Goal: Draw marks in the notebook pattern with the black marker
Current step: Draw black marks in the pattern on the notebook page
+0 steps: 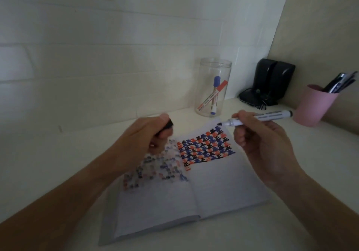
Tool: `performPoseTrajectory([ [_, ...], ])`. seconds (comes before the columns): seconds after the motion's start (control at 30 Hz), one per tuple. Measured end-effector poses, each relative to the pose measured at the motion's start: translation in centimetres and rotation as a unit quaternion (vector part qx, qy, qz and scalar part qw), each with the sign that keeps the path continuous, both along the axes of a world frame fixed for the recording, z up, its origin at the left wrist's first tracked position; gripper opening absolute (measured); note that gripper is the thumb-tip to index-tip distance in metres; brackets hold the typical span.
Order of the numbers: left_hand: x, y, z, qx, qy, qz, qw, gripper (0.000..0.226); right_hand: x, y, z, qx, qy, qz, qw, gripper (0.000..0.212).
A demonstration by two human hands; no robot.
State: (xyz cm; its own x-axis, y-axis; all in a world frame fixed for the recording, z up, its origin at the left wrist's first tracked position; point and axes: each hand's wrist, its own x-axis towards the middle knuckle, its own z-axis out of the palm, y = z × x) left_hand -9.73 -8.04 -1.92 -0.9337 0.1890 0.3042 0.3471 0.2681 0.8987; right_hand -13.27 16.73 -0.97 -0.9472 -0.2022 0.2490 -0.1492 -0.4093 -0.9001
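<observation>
An open notebook lies on the white desk, its right page carrying a pattern of black, blue and orange marks across the top. My right hand holds the uncapped black marker level above the page's top right corner, tip pointing left. My left hand hovers over the left page, closed around the marker's black cap. The left page shows faint bleed-through marks.
A clear plastic jar with a blue and a red marker stands behind the notebook. A black device with cables sits in the corner. A pink cup of pens stands at the right. Walls close the back and right.
</observation>
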Motion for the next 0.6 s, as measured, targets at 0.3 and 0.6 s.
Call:
performPoseTrajectory([
  [0.3,-0.8,-0.7,-1.7,-0.296,0.168,0.070,0.938,0.026,0.5,-0.5,-0.7,0.069,-0.039,0.020,0.997,0.016],
  [0.6,-1.8,-1.5,-2.7,-0.365,0.174,-0.014,0.914,0.026,1.1,-1.4,-1.8,0.209,0.010,-0.003,0.978,0.002],
])
